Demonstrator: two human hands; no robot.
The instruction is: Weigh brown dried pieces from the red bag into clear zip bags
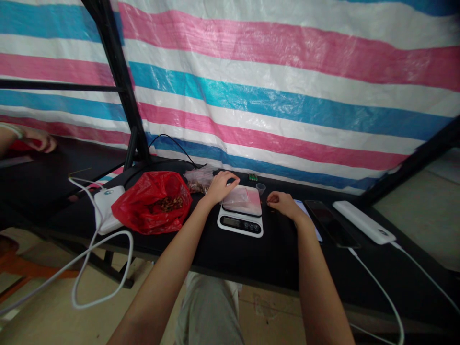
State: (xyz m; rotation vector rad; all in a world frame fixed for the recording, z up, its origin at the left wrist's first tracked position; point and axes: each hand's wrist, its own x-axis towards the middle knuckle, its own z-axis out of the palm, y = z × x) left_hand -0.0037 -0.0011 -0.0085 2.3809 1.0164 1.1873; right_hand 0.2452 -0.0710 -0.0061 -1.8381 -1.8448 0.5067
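Note:
A white digital scale lies on the black table, and a small clear plastic bag rests on its pan. My left hand is over the left edge of the pan beside the bag, fingers curved and apart, holding nothing that shows. To the right of the scale, my right hand has its fingertips pinched together near the tabletop; what they hold, if anything, is too small to name. Small brown bits lie by those fingertips. Left of the scale sits an open red plastic bag with brown pieces inside.
Behind my left hand is a clear bag of brown pieces. A small clear cup and green batteries stand behind the scale. Phones and a white power bank lie right, another power bank left. Another person's hand is far left.

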